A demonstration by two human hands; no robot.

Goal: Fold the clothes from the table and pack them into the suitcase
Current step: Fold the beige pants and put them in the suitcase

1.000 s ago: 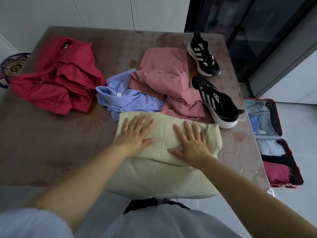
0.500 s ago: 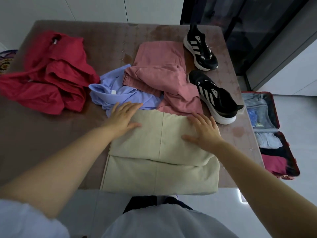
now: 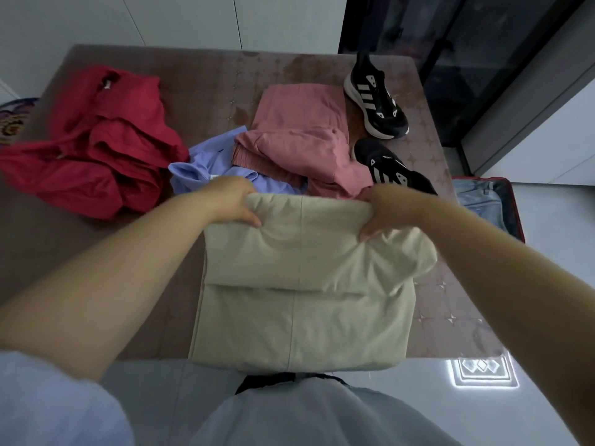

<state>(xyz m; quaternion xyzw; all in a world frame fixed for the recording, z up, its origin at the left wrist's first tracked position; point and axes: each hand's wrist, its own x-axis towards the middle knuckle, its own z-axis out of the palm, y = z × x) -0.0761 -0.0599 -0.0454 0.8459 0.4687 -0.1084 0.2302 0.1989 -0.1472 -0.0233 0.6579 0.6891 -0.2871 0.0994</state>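
Observation:
A beige garment [image 3: 302, 284], partly folded, lies at the table's near edge. My left hand [image 3: 230, 201] grips its far left corner, thumb on top and fingers tucked under. At the far right corner, my right hand [image 3: 384, 210] holds the garment the same way, and the far edge is lifted off the table. Behind it lie a pink garment [image 3: 302, 133], a light blue shirt [image 3: 206, 167] and a crumpled red garment [image 3: 96, 146]. An open red suitcase [image 3: 512, 207] sits on the floor at the right, mostly hidden by my right arm.
Two black sneakers with white stripes stand at the table's far right, one [image 3: 375, 98] behind the other [image 3: 394, 170]. The brown patterned table [image 3: 80, 259] shows bare surface at the left front. A dark glass door is at the back right.
Both hands slid from pressing flat on the beige garment to its far edge and took hold of the two corners, raising that edge.

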